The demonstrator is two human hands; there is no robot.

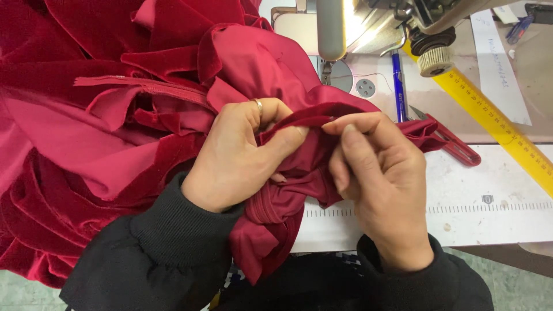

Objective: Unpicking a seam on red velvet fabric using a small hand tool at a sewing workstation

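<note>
A folded edge of dark red fabric (pixel 299 124) sits pinched between both hands at the middle of the scene, just near of the sewing machine (pixel 368 23). The left hand (pixel 242 152) closes thumb and fingers on the fold, a ring on one finger; the right hand (pixel 374 173) nips the same edge from the right with thumb and forefinger, its other fingers curled in. The rest of the fabric heaps up to the left and far left, velvet side and smooth lining mixed, and a tail hangs off the near edge of the white table (pixel 489 224).

To the right lie red thread snips (pixel 455 147), partly under the cloth, a blue pen (pixel 396 80) and a yellow ruler (pixel 507 129).

The hold looks light, so the slippery lining could slide and the fold open. The weight of the hanging tail may drag the edge askew, and the cloth over the snips could snag on them.
</note>
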